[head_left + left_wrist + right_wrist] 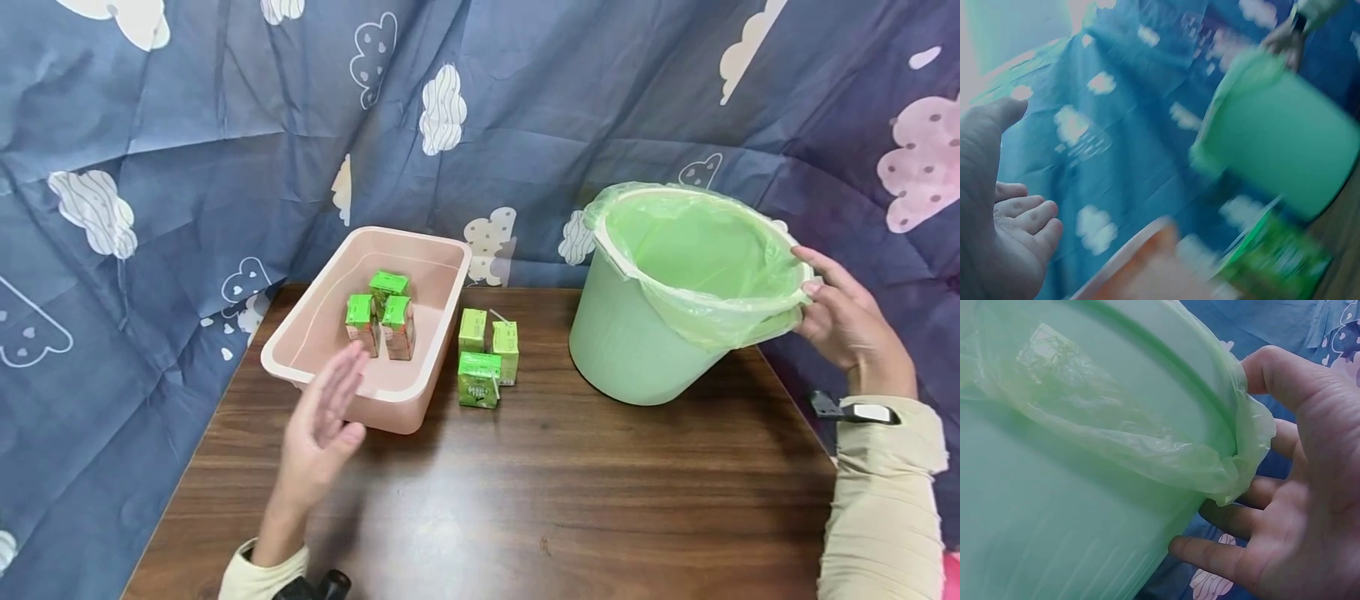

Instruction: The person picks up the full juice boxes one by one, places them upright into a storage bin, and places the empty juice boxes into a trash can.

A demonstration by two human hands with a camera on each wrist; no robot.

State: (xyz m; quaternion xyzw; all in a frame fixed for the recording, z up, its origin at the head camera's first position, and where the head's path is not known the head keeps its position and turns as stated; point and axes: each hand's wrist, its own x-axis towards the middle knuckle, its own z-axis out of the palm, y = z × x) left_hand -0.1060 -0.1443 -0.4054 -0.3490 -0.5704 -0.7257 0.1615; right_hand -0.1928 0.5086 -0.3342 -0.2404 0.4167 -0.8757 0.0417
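Note:
My right hand [843, 321] grips the right rim of a pale green trash bin [630, 342], thumb at the rim and other fingers against its outside. A thin green bag [701, 321] lines the bin and folds over its rim; the bin looks tilted to the right. My left hand [318, 433] is held in the air by the near side of a pink plastic tub [442, 333], fingers extended and holding nothing. Inside the tub stand three small green-topped drink cartons [398, 329]. Beside it, three green drink cartons [478, 387] stand close together on the table, at least two with straws.
A brown wooden table [570, 500] carries everything. Behind it hangs a dark blue cloth [540, 108] with cloud prints, close to the tub and bin. The cartons stand between the tub and bin, nearer the tub.

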